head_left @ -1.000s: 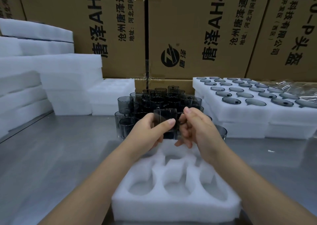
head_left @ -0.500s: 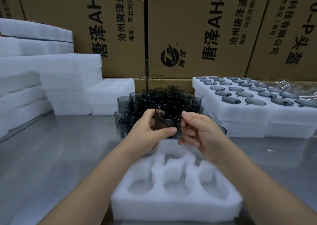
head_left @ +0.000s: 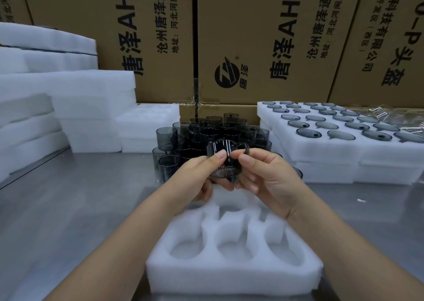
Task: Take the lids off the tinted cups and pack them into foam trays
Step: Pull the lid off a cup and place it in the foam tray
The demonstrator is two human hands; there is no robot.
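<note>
6 o'clock: foam tray (head_left: 229, 277) is lying with all visible pockets empty. Centre: left hand (head_left: 197, 174) is gripping the tinted cup (head_left: 221, 160) above it; right hand (head_left: 263, 176) is pinching the lid (head_left: 246, 148), tilted beside the rim. 12 o'clock: cup stack (head_left: 206, 131) is waiting. 2 o'clock: lid tray (head_left: 321, 149) is sitting nearly full. Packing of this tray is barely starting.

Soft, even light from above. Dull sheen on the metal table (head_left: 68, 209), foam tray (head_left: 229, 275) up front a bit smeary — cartons (head_left: 252, 36) bowing at the edges.
</note>
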